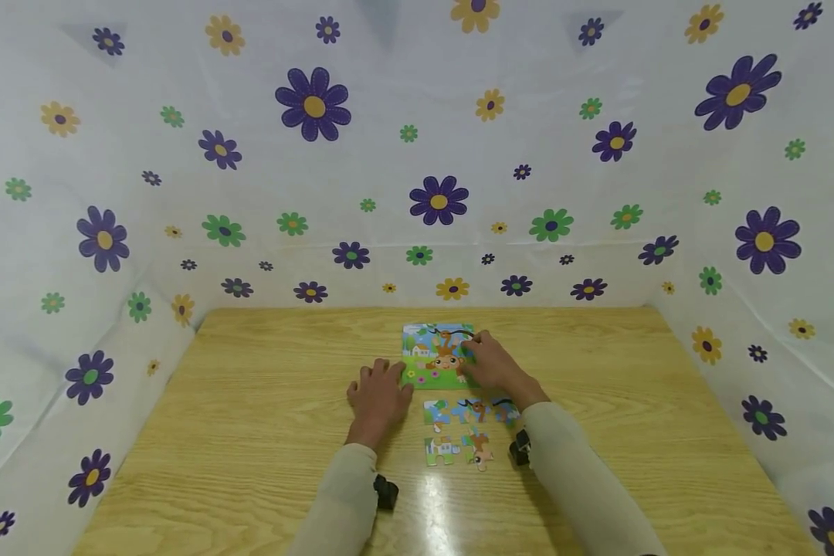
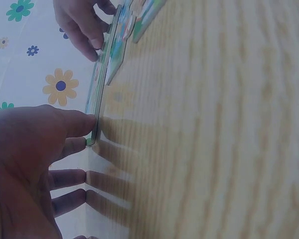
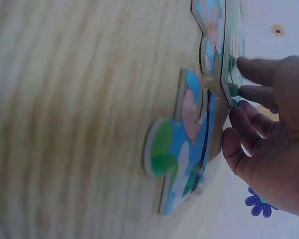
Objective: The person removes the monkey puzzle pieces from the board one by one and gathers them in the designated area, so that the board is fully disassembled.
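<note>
A flat puzzle board (image 1: 422, 376) with a cartoon monkey, a house and flowers lies near the back of the table. My left hand (image 1: 380, 398) is at its lower left corner, and in the left wrist view the thumb touches the board's edge while the fingers extend past it. On the right side, my right hand (image 1: 492, 364) rests its fingertips on the board; the right wrist view shows its other fingers (image 3: 240, 124) bent beside the corner. Loose jigsaw pieces (image 1: 478, 409) lie just in front of the board, one of them a blue and green piece (image 3: 182, 144).
Nearer to me lie a house piece (image 1: 441, 450) and a monkey-face piece (image 1: 481, 455). The wooden table (image 1: 271, 401) meets a white flowered cloth (image 1: 382, 170) at the back and both sides. Small black devices (image 1: 385, 492) sit at both wrists.
</note>
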`<action>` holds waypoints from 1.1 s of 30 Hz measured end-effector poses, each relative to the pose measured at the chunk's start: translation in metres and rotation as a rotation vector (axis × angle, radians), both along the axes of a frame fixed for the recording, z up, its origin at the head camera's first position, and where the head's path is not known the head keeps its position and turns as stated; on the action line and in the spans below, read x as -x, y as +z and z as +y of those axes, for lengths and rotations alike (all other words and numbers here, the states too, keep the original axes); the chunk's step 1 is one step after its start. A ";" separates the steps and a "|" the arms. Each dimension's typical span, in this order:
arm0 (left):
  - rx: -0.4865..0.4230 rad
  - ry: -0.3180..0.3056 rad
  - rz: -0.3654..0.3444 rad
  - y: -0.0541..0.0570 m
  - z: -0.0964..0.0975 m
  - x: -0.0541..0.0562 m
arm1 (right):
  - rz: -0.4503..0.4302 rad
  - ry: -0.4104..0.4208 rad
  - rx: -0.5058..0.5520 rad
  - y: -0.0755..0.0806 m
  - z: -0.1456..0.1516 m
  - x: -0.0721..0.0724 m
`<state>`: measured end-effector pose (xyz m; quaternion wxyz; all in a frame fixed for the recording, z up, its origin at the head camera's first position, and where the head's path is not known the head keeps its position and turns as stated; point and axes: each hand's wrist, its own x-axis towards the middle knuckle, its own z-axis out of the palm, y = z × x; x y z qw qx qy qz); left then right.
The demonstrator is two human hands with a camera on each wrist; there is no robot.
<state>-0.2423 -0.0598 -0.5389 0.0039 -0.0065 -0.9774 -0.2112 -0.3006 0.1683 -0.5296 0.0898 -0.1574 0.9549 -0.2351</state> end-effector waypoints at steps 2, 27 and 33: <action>0.002 0.000 0.001 0.001 0.000 0.000 | 0.007 -0.006 -0.029 -0.001 -0.001 0.003; 0.025 0.008 -0.019 -0.001 0.001 0.000 | -0.134 -0.124 -0.013 0.005 -0.006 0.021; 0.031 0.002 -0.015 0.000 0.001 0.001 | -0.071 -0.120 -0.038 0.006 -0.007 0.018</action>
